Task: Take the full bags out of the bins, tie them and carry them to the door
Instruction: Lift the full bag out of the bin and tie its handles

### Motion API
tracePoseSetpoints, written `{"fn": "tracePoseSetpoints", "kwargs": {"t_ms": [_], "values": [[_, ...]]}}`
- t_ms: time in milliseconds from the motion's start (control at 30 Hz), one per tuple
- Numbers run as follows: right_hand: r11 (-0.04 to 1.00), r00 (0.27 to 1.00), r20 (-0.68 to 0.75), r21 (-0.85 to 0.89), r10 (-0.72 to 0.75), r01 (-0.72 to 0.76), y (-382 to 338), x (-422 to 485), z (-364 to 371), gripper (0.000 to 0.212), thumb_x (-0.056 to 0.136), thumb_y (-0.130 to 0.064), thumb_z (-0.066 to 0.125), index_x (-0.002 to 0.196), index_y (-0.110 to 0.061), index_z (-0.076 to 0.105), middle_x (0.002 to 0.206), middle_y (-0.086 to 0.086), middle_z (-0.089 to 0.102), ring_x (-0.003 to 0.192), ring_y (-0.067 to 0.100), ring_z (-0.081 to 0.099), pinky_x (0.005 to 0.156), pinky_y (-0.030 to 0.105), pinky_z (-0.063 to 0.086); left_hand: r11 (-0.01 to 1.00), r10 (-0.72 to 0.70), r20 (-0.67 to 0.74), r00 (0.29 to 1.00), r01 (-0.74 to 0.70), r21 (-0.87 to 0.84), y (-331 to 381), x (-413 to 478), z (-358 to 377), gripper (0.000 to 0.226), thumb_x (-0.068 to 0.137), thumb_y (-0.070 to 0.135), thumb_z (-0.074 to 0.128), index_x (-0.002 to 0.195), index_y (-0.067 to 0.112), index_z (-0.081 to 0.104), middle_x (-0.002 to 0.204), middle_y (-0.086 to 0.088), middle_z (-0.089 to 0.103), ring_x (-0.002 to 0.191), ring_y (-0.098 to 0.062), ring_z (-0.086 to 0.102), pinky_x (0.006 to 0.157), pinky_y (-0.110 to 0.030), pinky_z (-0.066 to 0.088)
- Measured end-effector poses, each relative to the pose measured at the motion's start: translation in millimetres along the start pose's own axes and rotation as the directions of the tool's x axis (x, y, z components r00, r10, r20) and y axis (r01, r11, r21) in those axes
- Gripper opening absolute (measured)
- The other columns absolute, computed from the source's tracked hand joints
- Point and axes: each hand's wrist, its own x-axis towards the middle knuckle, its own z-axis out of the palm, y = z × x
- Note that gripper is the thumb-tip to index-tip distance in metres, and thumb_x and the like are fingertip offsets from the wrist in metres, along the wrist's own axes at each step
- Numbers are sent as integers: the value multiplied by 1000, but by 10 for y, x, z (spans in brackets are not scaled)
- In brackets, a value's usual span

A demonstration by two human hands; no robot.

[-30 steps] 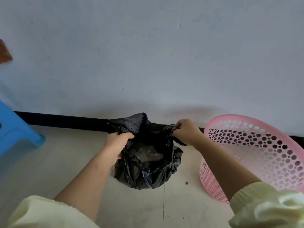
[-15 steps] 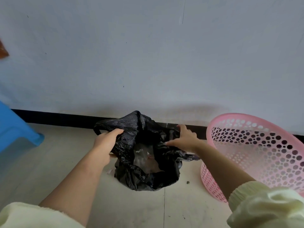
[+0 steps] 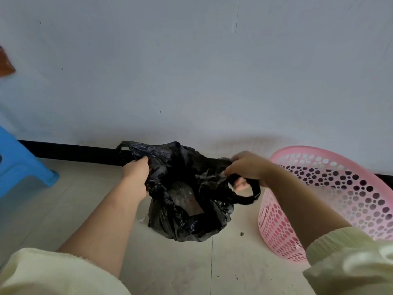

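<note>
A black plastic rubbish bag [image 3: 187,218] sits on the pale floor by the wall, its mouth held wide so some rubbish shows inside. My left hand [image 3: 136,177] grips the bag's left rim just below its left handle loop. My right hand [image 3: 246,169] holds the right handle loop, which hangs down in a curve below my fingers. A pink perforated plastic bin [image 3: 331,201] stands tilted on the floor to the right of the bag, with no bag visible in it.
A blue plastic stool [image 3: 19,165] stands at the far left. A grey-white wall with a black skirting board [image 3: 70,151] runs close behind the bag. A small paper clip [image 3: 142,219] and crumbs lie on the floor.
Both hands have shifted their hold outward along the rim, pulling the bag's mouth wider. My right hand now holds the right handle loop, which hangs free below it.
</note>
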Motion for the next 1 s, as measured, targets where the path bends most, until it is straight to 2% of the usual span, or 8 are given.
{"fn": "tracePoseSetpoints", "kwargs": {"t_ms": [167,367,533,600,667,767,867,1000], "values": [[942,979,-203,329,1,67,-223,-170,-316,12,97,-12,49,109,-9,51,89,15,58,59,26,60,46,31,54,976,-3,-26,1000,-3,-220,215,-122,14,21,95,13,52,117,12,53,108,-10,58,103,-29,59,75,-40,50],[697,959,-263,708,105,117,-229,-272,-450,20,97,-6,45,82,-2,56,50,9,65,37,16,62,37,24,52,976,114,-19,993,-116,-182,421,-245,12,13,82,-1,61,78,7,52,83,-9,57,80,-25,58,71,-38,53],[357,968,-248,901,-36,245,-170,-271,-561,5,84,1,59,87,1,63,89,12,63,83,23,68,83,32,58,949,315,-10,949,-315,-3,521,-310,21,51,77,-11,57,121,14,51,100,-3,44,69,-18,43,79,-42,51],[486,952,-293,821,-87,298,-158,-282,-534,16,79,4,63,94,0,63,91,10,64,89,21,65,87,35,55,916,384,17,923,-384,114,537,-332,11,64,79,-12,55,137,15,46,114,0,48,77,-20,51,80,-42,54],[666,921,-379,664,-93,341,-178,-274,-485,38,75,9,66,109,-1,54,89,11,66,87,21,66,85,35,55,808,514,67,855,-509,298,551,-358,-11,45,80,-11,51,109,19,66,116,-3,63,87,-26,63,79,-37,56],[933,735,-646,94,-207,346,-209,-240,-427,49,77,7,68,122,0,51,99,10,66,94,26,64,79,31,51,533,681,164,714,-636,558,640,-453,-40,42,80,-9,45,88,23,70,104,-7,71,97,-28,64,85,-32,52],[894,566,-695,-299,-444,334,-266,-297,-387,42,86,4,49,127,-6,52,112,13,67,104,31,60,79,29,44,379,770,221,599,-707,597,787,-597,-20,50,80,-9,40,109,21,66,96,-5,68,94,-29,61,78,-32,50],[885,562,-685,-327,-464,331,-383,-341,-463,48,80,7,41,122,-10,58,107,15,68,97,33,60,75,33,47,358,785,246,569,-740,570,866,-735,42,69,87,-6,42,144,31,31,88,-7,57,83,-27,55,71,-33,42]]}}
